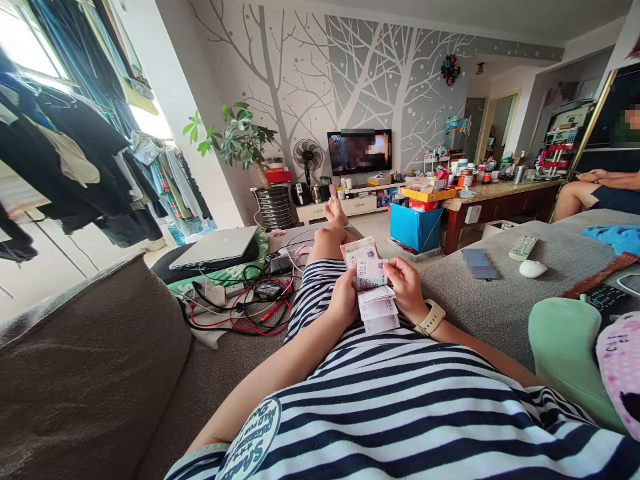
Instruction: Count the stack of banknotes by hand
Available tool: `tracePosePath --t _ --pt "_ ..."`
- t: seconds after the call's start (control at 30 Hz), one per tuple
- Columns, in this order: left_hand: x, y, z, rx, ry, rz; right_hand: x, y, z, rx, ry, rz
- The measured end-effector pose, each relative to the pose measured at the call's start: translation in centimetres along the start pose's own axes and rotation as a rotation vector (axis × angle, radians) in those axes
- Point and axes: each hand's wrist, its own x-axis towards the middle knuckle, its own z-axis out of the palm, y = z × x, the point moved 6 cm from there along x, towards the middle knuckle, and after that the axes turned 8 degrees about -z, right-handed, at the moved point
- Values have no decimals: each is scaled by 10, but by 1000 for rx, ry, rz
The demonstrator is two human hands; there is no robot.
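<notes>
Both my hands hold a stack of printed paper slips (370, 270) above my lap. The upper ones are pinkish and purple and look like banknotes. Below my fingers hang several overlapping white paper slips (379, 312) with small print, too small to read. My left hand (345, 297) grips the stack's left edge, thumb on top. On the right edge, my right hand (404, 283) pinches the paper between thumb and fingers. A pale watch (431, 319) is on my right wrist. Striped clothing (320, 280) lies under the hands.
A laptop (217, 248) and tangled cables (255, 300) lie on the couch at left. To the right are a phone-like dark slab (480, 264), a remote (524, 247), a white mouse (533, 269) and a green cushion (563, 347). Another person's leg (575, 199) shows at far right.
</notes>
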Motion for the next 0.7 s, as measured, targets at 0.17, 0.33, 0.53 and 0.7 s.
tracePosePath --t 0.17,0.33,0.53,0.7 --pt "-1 0 1 2 -15 4 0 -1 -2 -3 15 -22" --pt "-3 -1 4 23 -63 -18 -2 2 1 49 -28 -4" --pt "-6 2 6 73 -93 10 3 15 -7 -11 90 15" --pt "-2 2 4 60 -86 22 5 15 -8 -76 62 0"
